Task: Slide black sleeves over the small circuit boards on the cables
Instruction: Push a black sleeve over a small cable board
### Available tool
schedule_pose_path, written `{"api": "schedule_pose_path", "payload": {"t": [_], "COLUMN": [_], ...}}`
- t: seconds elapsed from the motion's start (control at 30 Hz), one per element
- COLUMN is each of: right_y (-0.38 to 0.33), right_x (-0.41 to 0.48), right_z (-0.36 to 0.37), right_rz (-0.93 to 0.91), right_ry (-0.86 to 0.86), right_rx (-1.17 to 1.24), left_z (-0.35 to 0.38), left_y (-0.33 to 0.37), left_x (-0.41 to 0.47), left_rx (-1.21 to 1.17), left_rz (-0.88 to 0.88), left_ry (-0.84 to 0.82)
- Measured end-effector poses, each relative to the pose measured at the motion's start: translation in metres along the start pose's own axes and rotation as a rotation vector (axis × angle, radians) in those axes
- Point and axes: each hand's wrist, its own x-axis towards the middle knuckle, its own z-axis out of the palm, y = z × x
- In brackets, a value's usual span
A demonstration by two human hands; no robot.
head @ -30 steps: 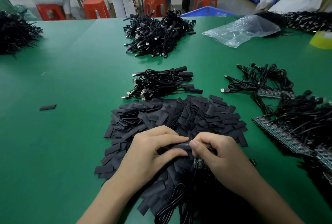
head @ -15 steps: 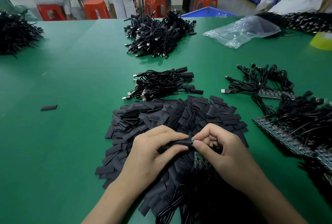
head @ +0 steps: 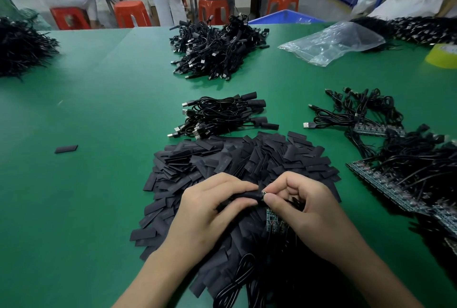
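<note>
— Your left hand point(head: 210, 211) has thumb and fingers wrapped round a black sleeve point(head: 243, 196), low over the pile of loose sleeves point(head: 247, 157) at the near middle of the table point(head: 99, 110).

— And your right hand point(head: 304, 209) pinches the circuit board point(head: 263, 193) right at the sleeve's mouth. Only a green sliver shows between thumb and forefinger. Most of it looks swallowed, I'd say, though your fingers hide how much.

— So feed it straight. Hold the board in line with the sleeve, or a corner will likely catch the edge and bunch it.

— Ease your left grip too. Squeeze the sleeve flat and you close the opening you're pushing into. Press on its narrow edges and it should gape.

— Push on the board's end, not the wire, so the joints take no strain.

— Watch the second board point(head: 273, 221), green, just beneath your right thumb, and the cables point(head: 237, 280) looping down between your wrists. Don't let them snag.

— Once the green vanishes, check both ends are covered evenly. Then it belongs with the finished bundle point(head: 222, 115) beyond the pile.

— Plenty waiting on your right: bare boards point(head: 385, 184) on their cables, well apart from your hands.
</note>
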Motion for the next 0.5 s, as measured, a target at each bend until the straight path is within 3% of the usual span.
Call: {"api": "schedule_pose_path", "payload": {"t": [0.33, 0.5], "right_y": [0.0019, 0.0021], "right_x": [-0.0012, -0.0003], "right_z": [0.0018, 0.0037], "right_rz": [0.004, -0.045], "right_ry": [0.012, 0.059], "right_rx": [-0.011, -0.018], "left_z": [0.0048, 0.0034], "left_y": [0.002, 0.0003], "left_x": [0.0003, 0.0025], "left_rx": [-0.047, -0.08], "left_rz": [0.002, -0.083], "left_ry": [-0.026, 0.066]}}
